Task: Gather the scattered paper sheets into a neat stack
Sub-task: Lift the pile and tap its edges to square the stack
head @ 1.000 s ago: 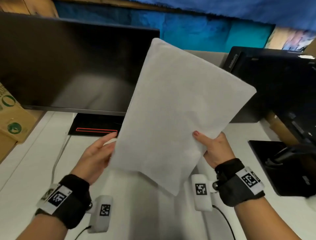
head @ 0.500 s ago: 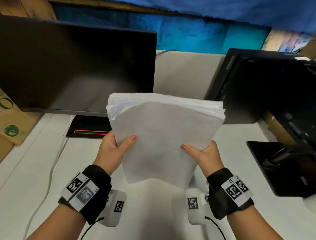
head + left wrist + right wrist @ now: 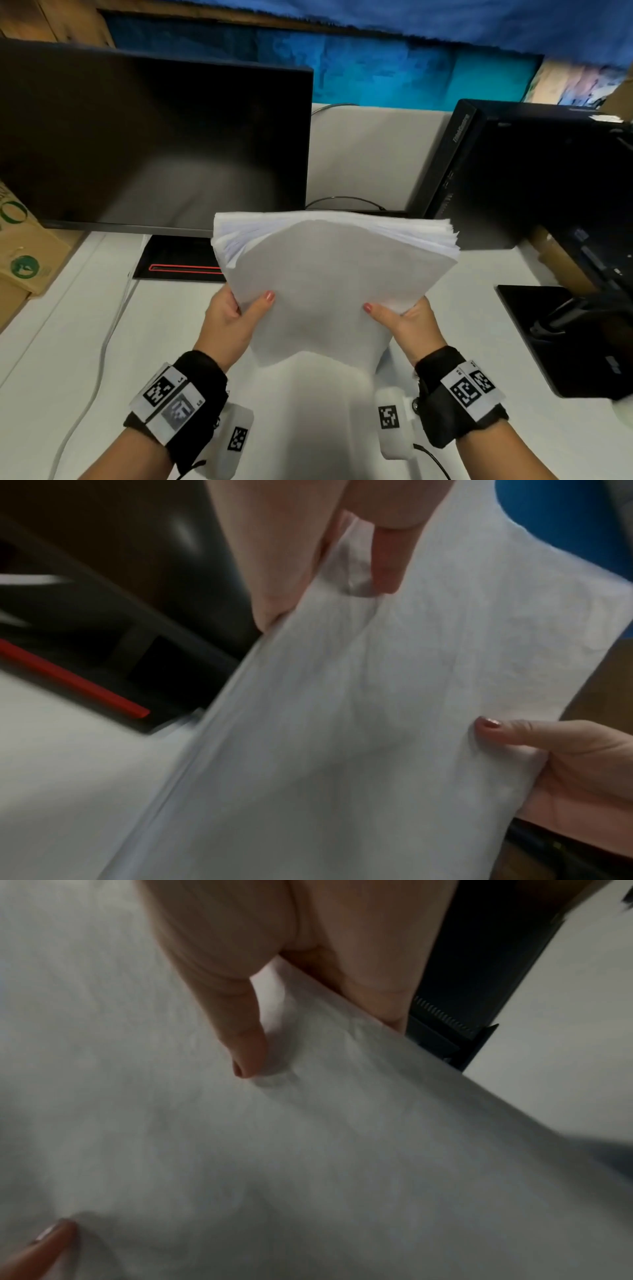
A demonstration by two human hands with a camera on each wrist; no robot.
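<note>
A thick stack of white paper sheets (image 3: pixel 329 281) stands upright over the white desk (image 3: pixel 102 342), its top edges fanned unevenly. My left hand (image 3: pixel 236 315) grips the stack's left side, thumb on the near face and fingers behind. My right hand (image 3: pixel 407 318) grips the right side the same way. In the left wrist view the paper stack (image 3: pixel 359 723) fills the middle, with my left hand's thumb (image 3: pixel 387 561) pressed on it. In the right wrist view my right hand's thumb (image 3: pixel 246 1047) presses on the sheets (image 3: pixel 308 1150). The stack's bottom edge is hidden.
A black monitor (image 3: pixel 147 137) stands at the back left, its base (image 3: pixel 178 263) just behind the stack. A black computer case (image 3: pixel 513 171) and dark gear (image 3: pixel 565 335) occupy the right. A cardboard box (image 3: pixel 20 253) sits far left. A white cable (image 3: pixel 99 359) runs along the desk.
The tilted sheet held up a second ago has come down and squared into the upright stack. My left hand took hold of the stack's left side; both hands now hold it steady.
</note>
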